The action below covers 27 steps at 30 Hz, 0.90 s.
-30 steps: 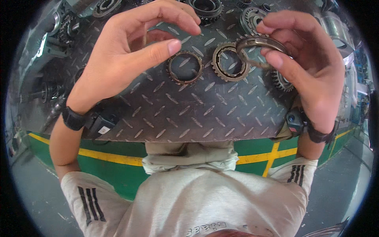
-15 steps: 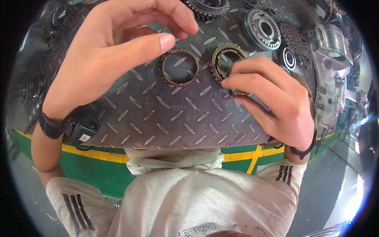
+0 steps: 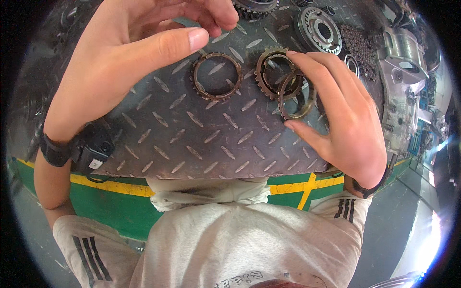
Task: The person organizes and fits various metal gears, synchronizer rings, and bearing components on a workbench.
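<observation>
The thin toothed ring is inside the curve of my right grip, leaning partly over a thicker toothed ring. This grip is wide: the thumb is near the lower edge of the thin ring, and the fingers reach above it. Whether my skin touches the metal, I cannot tell, and the side of the ring toward my palm is hard to make out. The thicker ring, just left of my fingertips, is partly covered by the thin one. Both are brown, dull metal with short square teeth.

Between my two grips lies a third ring, flat, dark brown and notched around its outside. My left grip is above and left of it, wide and with nothing visible in it; the upper edge of the view cuts this hand.

Beyond my right fingers are a grey round hub, a dark link chain and a bearing, half hidden by my hand. Farther right, a smooth silver casting bends at the lens rim. Ahead, a black gear is cut off. Under all is the steel counter, with raised lozenge marks.
</observation>
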Each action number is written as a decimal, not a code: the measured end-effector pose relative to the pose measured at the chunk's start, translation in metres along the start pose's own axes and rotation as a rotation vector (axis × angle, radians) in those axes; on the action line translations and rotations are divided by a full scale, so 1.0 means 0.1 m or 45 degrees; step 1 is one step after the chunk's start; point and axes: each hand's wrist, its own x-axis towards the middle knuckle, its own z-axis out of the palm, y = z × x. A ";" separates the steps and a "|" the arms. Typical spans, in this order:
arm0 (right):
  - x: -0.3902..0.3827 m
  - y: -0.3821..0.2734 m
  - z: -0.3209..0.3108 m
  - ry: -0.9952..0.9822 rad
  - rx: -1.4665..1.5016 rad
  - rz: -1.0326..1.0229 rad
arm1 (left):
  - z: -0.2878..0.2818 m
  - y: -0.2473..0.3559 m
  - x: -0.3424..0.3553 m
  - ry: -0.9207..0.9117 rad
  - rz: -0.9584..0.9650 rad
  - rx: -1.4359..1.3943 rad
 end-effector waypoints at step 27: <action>0.16 0.21 0.16 0.194 0.128 -0.094 | -0.02 -0.02 0.00 -0.015 -0.091 0.104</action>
